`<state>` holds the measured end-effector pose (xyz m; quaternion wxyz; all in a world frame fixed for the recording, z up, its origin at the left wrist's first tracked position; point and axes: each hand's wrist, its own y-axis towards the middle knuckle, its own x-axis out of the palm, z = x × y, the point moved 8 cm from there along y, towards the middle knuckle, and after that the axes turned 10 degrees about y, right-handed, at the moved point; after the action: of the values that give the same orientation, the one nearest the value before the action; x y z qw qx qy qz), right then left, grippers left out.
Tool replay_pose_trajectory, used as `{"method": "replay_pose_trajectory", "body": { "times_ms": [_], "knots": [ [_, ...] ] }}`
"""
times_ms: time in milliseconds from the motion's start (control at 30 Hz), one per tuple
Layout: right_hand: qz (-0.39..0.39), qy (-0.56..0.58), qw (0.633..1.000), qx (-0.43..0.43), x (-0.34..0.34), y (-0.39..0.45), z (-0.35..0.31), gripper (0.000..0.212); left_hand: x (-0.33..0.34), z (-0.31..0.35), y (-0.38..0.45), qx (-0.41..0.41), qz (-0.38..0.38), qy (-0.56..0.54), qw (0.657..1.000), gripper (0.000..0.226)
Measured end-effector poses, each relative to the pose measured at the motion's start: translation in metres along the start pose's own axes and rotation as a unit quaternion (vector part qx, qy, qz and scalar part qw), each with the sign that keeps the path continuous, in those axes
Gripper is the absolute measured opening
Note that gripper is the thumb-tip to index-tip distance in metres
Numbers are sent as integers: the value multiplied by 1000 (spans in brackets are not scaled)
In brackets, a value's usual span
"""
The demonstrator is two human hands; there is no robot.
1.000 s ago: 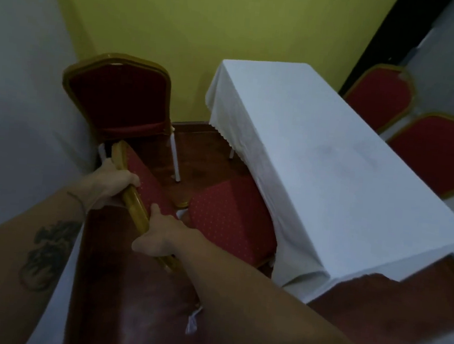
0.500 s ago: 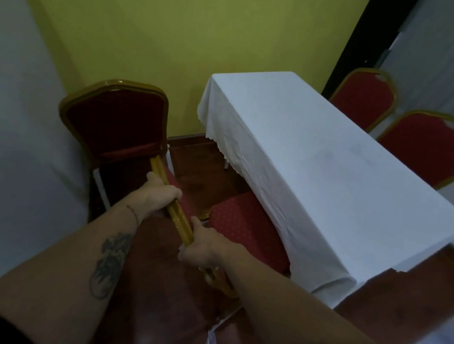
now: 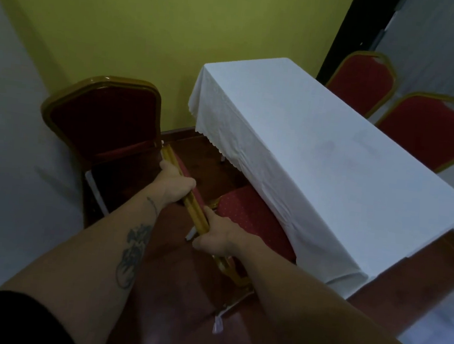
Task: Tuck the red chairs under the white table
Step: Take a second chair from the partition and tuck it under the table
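A long table under a white cloth (image 3: 318, 158) runs from the yellow wall toward the lower right. A red chair with a gold frame stands at its near side; its dotted red seat (image 3: 254, 219) reaches partly under the hanging cloth. My left hand (image 3: 174, 185) and my right hand (image 3: 218, 239) both grip the gold top rail of this chair's backrest (image 3: 192, 213). A second red chair (image 3: 106, 121) stands behind it in the left corner, facing me, apart from the table.
Two more red chairs (image 3: 364, 82) (image 3: 432, 130) sit at the table's far side. The yellow wall closes the back and a pale wall (image 3: 9, 151) the left. Dark brown floor (image 3: 178, 319) lies below me; a black door frame (image 3: 344, 33) stands at the upper right.
The chair I hold has slid toward the table, with more of its seat under the cloth. My hands have moved forward with the backrest, and my view has risen.
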<state>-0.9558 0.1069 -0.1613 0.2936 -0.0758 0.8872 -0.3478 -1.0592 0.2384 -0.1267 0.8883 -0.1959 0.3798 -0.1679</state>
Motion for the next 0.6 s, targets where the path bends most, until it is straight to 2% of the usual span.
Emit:
{"method": "replay_pose_trajectory", "body": {
  "times_ms": [267,467,600],
  "knots": [
    [30,13,999,1,-17,-5,10,105,12,12,1,22,2,13,1000,86],
    [43,23,999,-4,-22,-17,7,101,15,16,0,48,-15,11,999,102],
    [42,25,999,4,-22,-25,2,99,16,4,-3,47,-98,-30,994,119]
  ]
}}
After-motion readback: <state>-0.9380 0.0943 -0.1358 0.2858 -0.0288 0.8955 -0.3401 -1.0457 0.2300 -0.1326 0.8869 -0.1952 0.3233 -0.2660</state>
